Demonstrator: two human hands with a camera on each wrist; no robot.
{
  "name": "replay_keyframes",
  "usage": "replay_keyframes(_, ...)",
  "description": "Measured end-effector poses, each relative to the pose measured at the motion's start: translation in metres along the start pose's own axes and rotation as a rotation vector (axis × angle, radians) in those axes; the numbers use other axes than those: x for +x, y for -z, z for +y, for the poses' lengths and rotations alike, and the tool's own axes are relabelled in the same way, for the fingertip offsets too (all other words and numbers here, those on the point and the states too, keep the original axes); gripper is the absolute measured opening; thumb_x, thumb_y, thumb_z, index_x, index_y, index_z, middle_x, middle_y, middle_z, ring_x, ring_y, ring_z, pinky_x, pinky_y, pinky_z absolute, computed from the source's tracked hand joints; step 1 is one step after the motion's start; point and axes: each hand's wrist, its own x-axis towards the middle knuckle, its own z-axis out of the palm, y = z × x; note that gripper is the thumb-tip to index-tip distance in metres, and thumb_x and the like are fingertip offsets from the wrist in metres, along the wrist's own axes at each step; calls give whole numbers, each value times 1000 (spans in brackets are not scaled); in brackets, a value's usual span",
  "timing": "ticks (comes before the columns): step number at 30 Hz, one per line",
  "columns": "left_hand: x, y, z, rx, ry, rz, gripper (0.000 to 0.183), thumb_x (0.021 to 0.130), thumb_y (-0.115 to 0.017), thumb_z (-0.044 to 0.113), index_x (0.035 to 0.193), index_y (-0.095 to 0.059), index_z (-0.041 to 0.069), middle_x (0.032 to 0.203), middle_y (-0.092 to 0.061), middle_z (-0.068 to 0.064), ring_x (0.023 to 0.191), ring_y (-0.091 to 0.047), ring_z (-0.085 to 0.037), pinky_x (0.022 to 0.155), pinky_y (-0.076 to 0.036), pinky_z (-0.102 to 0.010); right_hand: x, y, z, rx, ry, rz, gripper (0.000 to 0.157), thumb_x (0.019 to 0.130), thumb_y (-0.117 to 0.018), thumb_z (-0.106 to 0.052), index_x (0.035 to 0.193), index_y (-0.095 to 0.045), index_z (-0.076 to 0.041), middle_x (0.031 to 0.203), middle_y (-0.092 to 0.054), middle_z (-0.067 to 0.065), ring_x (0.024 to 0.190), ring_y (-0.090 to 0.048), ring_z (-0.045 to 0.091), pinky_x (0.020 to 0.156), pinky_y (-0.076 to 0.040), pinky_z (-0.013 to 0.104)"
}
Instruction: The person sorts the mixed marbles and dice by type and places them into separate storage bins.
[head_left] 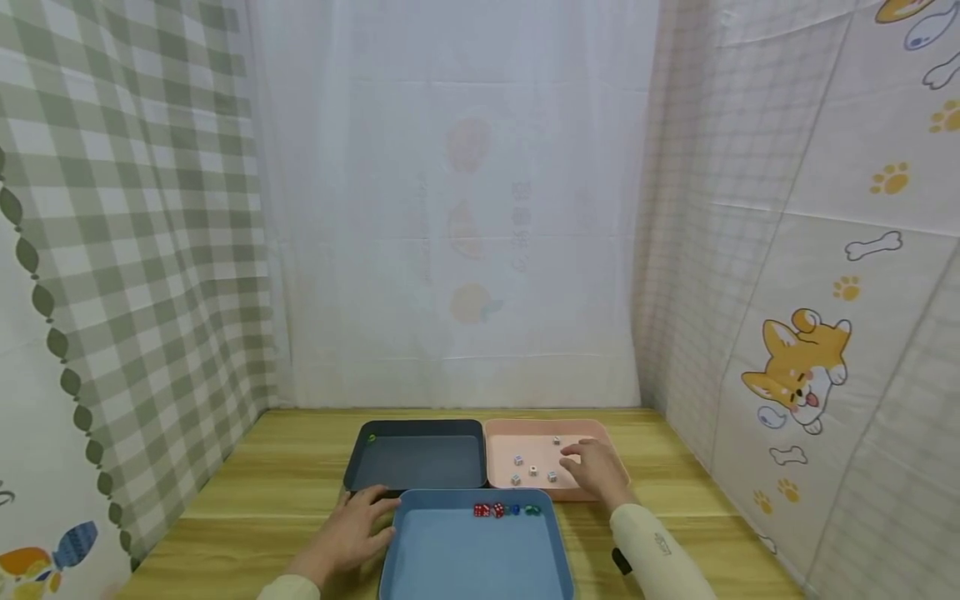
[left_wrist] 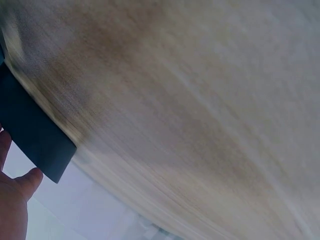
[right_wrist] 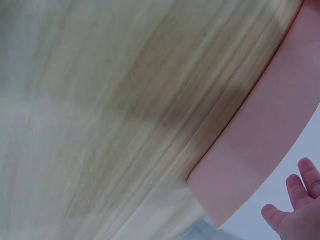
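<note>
My right hand [head_left: 597,472] is over the right part of the pink tray [head_left: 615,460], its thumb and fingers apart with nothing between them. Several small white dice [head_left: 533,471] lie on this tray, one white die [head_left: 557,440] just beyond the fingertips. Beside the left rim of the blue tray [head_left: 480,558], my left hand [head_left: 352,529] lies with its fingers spread loosely, fingertips at the tray's corner. Along the blue tray's far side sit red dice [head_left: 482,510], a blue die [head_left: 515,509] and green dice [head_left: 532,509] in a row.
A dark tray [head_left: 423,467] stands left of the pink one, with a small green piece [head_left: 372,438] in its far left corner. The wooden table [head_left: 247,500] carries all three trays. Curtains hang behind and on both sides.
</note>
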Motion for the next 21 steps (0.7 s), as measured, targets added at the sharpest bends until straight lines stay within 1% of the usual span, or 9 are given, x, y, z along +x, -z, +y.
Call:
replay_keyframes(5, 0, 1, 1, -7, 6, 3, 45, 97, -63, 34, 134, -61, 10, 140, -48, -21, 129, -44, -45, 99, -23, -79, -2, -5, -7, 95, 50, 10, 20, 93, -69, -16, 108, -75, -4, 115, -67, 17, 120, -54, 42, 102, -41, 57)
replay_keyframes(8, -1, 1, 2, -5, 12, 7, 44, 97, -63, 34, 134, -61, 11, 141, -49, -20, 130, -45, -44, 100, -23, -78, -3, -8, -13, 145, 60, 1, 22, 93, -69, -15, 110, -75, -2, 117, -66, 19, 121, -53, 43, 103, -41, 57)
replay_keyframes(12, -1, 1, 2, -1, 6, 18, 44, 96, -64, 34, 134, -62, 10, 140, -49, -21, 129, -45, -44, 99, -23, -79, -3, -12, -21, 187, 60, -19, 22, 94, -69, -15, 110, -74, -2, 120, -65, 19, 124, -51, 43, 102, -41, 57)
replay_keyframes(16, -1, 1, 2, -5, 6, 19, 45, 96, -64, 35, 133, -62, 10, 140, -49, -21, 129, -45, -45, 99, -23, -78, -4, -14, -30, 211, 87, -29, 21, 92, -71, -16, 107, -75, -3, 118, -66, 18, 126, -50, 43, 104, -40, 58)
replay_keyframes(20, -1, 1, 3, -11, 14, 14, 45, 96, -63, 35, 134, -62, 11, 141, -49, -20, 130, -45, -44, 100, -22, -78, -8, -15, -39, 236, 128, -42, 20, 90, -73, -17, 104, -76, -3, 121, -64, 22, 127, -48, 47, 104, -38, 61)
replay_keyframes(21, -1, 1, 2, -11, 14, 14, 45, 96, -63, 35, 133, -62, 11, 141, -49, -20, 130, -45, -44, 100, -22, -78, -9, -15, -41, 243, 125, -52, 20, 91, -73, -18, 104, -76, -4, 124, -62, 24, 127, -47, 48, 104, -38, 61)
